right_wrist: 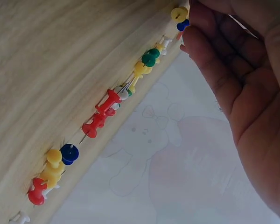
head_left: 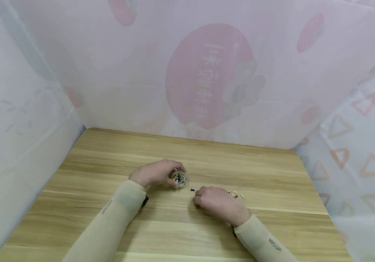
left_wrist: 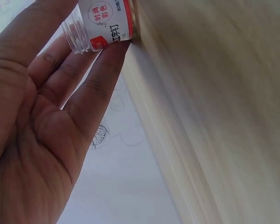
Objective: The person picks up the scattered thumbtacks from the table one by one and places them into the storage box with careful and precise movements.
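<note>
My left hand (head_left: 157, 173) holds a small clear jar (head_left: 183, 184) on the table, fingers and thumb around its sides. Push pins (head_left: 178, 178) of several colours lie inside it. In the left wrist view, the jar (left_wrist: 105, 21) has a white and red label. My right hand (head_left: 216, 202) is low over the table, to the right of the jar, fingers bent downward. A dark blue push pin (head_left: 192, 189) lies just left of its fingertips. In the right wrist view, the fingertips are beside a yellow push pin (right_wrist: 179, 14) and a blue one (right_wrist: 182, 25); whether they pinch any pin is unclear.
Loose red, yellow, white, green and blue push pins (right_wrist: 107, 101) lie on the wooden table (head_left: 115, 160), some with points sticking out. Part of this group is behind my right hand in the head view. Printed cloth walls (head_left: 135, 80) enclose the table's back and sides.
</note>
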Tool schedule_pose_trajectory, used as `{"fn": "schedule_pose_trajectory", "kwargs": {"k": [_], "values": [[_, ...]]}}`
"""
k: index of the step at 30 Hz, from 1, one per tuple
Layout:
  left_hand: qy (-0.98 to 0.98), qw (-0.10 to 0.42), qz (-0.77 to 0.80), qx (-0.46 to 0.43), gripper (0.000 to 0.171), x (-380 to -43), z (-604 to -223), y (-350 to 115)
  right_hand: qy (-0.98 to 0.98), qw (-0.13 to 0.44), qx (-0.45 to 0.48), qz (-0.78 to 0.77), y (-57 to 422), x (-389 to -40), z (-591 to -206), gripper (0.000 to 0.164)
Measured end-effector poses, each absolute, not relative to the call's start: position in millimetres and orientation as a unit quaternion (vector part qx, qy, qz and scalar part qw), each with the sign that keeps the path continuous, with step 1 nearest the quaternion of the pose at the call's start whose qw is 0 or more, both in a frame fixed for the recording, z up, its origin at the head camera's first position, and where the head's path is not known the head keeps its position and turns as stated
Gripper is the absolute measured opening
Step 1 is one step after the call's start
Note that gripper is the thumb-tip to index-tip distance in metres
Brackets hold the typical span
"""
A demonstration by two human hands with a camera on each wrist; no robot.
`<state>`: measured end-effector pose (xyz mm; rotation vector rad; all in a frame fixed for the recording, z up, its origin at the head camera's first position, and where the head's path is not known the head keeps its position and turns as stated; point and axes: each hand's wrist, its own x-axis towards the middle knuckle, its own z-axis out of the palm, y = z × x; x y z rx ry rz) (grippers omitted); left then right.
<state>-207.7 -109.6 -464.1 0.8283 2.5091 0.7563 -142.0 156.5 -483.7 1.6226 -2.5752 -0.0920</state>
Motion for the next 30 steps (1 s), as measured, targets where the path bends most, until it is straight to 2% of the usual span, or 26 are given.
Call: {"fn": "schedule_pose_trajectory", "kwargs": {"k": [4, 9, 18, 30], "values": [[0.889, 0.191, 0.274, 0.313, 0.052, -207, -465, -106, -0.854, 0.057, 0.517, -0.005, 157, -142, -482, 0.019], [0.888, 0.19, 0.278, 0.314, 0.051, -207, -466, -104, -0.87, 0.079, 0.483, 0.059, 156, -147, -477, 0.005], [0.885, 0.203, 0.284, 0.307, 0.051, -207, -468, -105, -0.887, 0.059, 0.438, 0.137, 145, -161, -468, 0.012], [0.892, 0.192, 0.268, 0.308, 0.051, -208, -469, -104, -0.89, 0.031, 0.419, 0.175, 130, -178, -471, 0.011]]}}
